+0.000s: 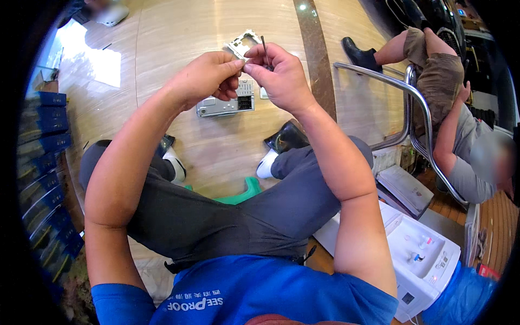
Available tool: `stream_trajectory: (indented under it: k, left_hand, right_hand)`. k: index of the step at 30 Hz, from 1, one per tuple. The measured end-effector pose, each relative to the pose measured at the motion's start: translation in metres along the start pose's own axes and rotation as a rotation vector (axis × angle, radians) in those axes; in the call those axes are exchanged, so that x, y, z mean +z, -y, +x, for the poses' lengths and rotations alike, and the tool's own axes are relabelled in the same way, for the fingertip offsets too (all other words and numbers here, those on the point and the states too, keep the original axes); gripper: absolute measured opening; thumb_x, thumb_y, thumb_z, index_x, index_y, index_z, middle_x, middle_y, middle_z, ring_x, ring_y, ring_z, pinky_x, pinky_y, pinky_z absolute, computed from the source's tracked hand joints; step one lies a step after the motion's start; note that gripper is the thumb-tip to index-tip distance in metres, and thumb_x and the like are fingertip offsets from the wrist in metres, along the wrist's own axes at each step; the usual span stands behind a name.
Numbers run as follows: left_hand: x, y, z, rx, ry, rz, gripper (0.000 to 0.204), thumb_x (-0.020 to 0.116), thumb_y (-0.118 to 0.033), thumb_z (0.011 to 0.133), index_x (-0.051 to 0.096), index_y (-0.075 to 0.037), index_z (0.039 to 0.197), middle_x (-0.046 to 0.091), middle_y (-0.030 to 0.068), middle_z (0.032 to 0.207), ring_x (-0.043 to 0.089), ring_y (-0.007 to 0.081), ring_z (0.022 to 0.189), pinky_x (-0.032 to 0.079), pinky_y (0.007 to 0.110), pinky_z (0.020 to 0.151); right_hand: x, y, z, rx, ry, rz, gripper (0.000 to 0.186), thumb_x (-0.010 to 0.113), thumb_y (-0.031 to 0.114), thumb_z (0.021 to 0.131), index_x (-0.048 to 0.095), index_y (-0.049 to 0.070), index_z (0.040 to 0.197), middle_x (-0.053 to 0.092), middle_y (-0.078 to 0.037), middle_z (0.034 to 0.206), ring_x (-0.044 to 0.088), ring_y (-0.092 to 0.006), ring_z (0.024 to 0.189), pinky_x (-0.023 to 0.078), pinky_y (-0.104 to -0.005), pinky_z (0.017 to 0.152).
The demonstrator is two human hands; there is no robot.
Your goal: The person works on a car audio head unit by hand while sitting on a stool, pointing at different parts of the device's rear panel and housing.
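Note:
Both my hands are raised over the floor in front of me, fingertips meeting. My left hand [203, 76] is closed in a pinch; what is between its fingers, if anything, is too small to make out. A thin dark rod like a screwdriver shaft [264, 47] sticks up from my right hand [284, 76], which is closed around it. Below the hands, a silver metal box [216, 107] with a black socket, like a car radio unit, lies on the floor. Beyond them is a pale cut-out frame [238, 42], partly covered by my fingers.
A green plastic stool [244, 196] shows between my legs. To the right, a person [441, 81] sits on a chair with a chrome tube frame [417, 95]. A white water dispenser [417, 254] is at lower right. Blue packages [51, 119] are stacked along the left.

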State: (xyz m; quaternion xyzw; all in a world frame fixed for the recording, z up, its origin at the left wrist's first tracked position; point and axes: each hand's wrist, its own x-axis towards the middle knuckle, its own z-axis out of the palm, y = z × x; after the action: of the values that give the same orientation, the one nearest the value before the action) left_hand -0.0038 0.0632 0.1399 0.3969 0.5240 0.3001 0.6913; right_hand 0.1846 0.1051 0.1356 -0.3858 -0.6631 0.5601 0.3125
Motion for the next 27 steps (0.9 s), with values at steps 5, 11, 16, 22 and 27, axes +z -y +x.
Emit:
stream_trajectory:
  k: [5, 11, 16, 22, 27]
  left_hand:
    - [0.004, 0.011, 0.009, -0.098, 0.028, -0.059, 0.034, 0.050, -0.041, 0.102, 0.057, -0.008, 0.094, 0.060, 0.0030, 0.081, 0.064, 0.0166, 0.071, 0.054, 0.030, 0.068]
    - [0.008, 0.013, 0.015, -0.083, 0.135, -0.132, 0.029, 0.051, -0.033, 0.101, 0.057, -0.007, 0.089, 0.061, 0.0040, 0.078, 0.064, 0.0158, 0.069, 0.054, 0.031, 0.066]
    - [0.008, 0.018, 0.019, -0.045, 0.153, -0.214, 0.025, 0.053, -0.030, 0.100, 0.057, -0.007, 0.090, 0.062, 0.0044, 0.080, 0.065, 0.0169, 0.071, 0.055, 0.032, 0.068]
    - [0.011, 0.022, 0.019, 0.018, 0.114, -0.247, 0.026, 0.050, -0.031, 0.103, 0.057, -0.007, 0.095, 0.061, 0.0056, 0.083, 0.064, 0.0165, 0.076, 0.055, 0.033, 0.073]
    - [0.012, 0.028, 0.020, 0.047, 0.074, -0.228, 0.026, 0.050, -0.030, 0.104, 0.057, -0.007, 0.094, 0.061, 0.0042, 0.084, 0.063, 0.0153, 0.077, 0.054, 0.031, 0.074]
  right_hand:
    - [-0.009, -0.002, -0.005, -0.033, 0.073, -0.100, 0.020, 0.067, 0.003, 0.088, 0.062, -0.002, 0.106, 0.068, -0.006, 0.088, 0.064, -0.0097, 0.081, 0.053, -0.0258, 0.074]
    - [-0.021, 0.006, -0.009, -0.086, 0.186, -0.157, 0.021, 0.067, 0.003, 0.088, 0.062, 0.000, 0.108, 0.068, -0.005, 0.087, 0.064, -0.0098, 0.080, 0.053, -0.0257, 0.073]
    - [-0.021, -0.002, -0.010, -0.126, 0.123, -0.184, 0.018, 0.069, 0.005, 0.087, 0.065, 0.000, 0.105, 0.070, -0.006, 0.086, 0.064, -0.0100, 0.077, 0.053, -0.0267, 0.070]
    - [-0.017, -0.004, -0.012, -0.109, 0.025, -0.307, 0.012, 0.069, 0.011, 0.089, 0.069, 0.000, 0.094, 0.070, -0.011, 0.079, 0.064, -0.0132, 0.070, 0.052, -0.0291, 0.065]
    - [-0.008, -0.004, -0.014, -0.117, -0.020, -0.402, 0.013, 0.068, 0.011, 0.089, 0.068, -0.001, 0.095, 0.070, -0.016, 0.082, 0.068, -0.0230, 0.072, 0.052, -0.0330, 0.065]
